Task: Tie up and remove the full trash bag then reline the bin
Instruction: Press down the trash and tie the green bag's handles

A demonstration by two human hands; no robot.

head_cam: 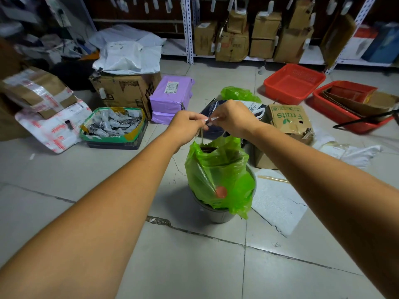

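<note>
A full green trash bag [218,175] sits in a small grey bin [218,214] on the tiled floor. Its top is gathered upward, and thin drawstring ends rise from the mouth. My left hand [186,124] and my right hand [232,118] are side by side just above the bag. Both are pinched on the white drawstring [212,119] stretched between them. A second green bag [239,94] lies crumpled on the floor behind my hands.
A fruits carton [290,120] stands right of the bin, purple parcels [170,94] and a green-edged box of small items [112,124] left. Red plastic baskets [293,83] sit at the back right. Shelving with cardboard boxes [233,42] lines the rear. A white sheet [278,203] lies beside the bin.
</note>
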